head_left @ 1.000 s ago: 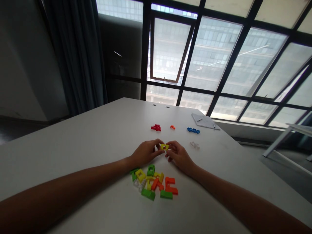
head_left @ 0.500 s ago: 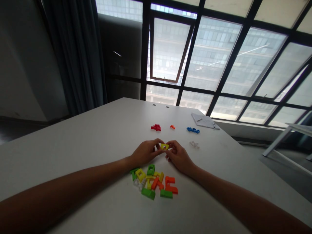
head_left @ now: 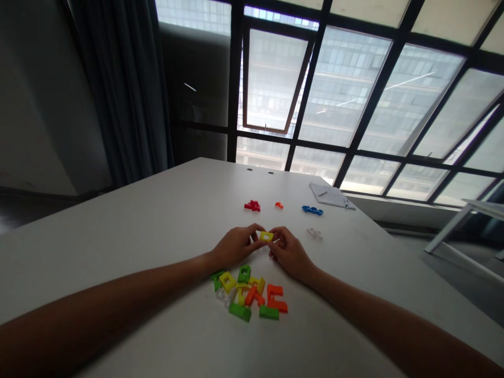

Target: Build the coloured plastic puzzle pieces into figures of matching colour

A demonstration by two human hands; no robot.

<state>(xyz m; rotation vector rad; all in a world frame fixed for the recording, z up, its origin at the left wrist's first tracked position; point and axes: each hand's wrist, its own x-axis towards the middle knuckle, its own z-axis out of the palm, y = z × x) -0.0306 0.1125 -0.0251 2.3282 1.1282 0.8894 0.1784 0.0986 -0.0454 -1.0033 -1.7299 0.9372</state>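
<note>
Between my fingertips is a small yellow plastic block with a square hole through it. My left hand pinches its left end between thumb and fingers. The right end is pinched by my right hand, whose lower fingers are curled in. Nearer to me lies a loose pile of plastic blocks: a green block with a hole, a yellow block with a hole, an orange block, a clear block and several others.
On the white table, beyond my hands, lie red blocks, a small orange block, joined-looking blue blocks and clear pieces. Paper with pens rests near the right edge. Windows stand behind.
The yellow block has tilted slightly between my fingertips, so its hole shows lighter. Both hands stay almost in place, and the other blocks lie as before.
</note>
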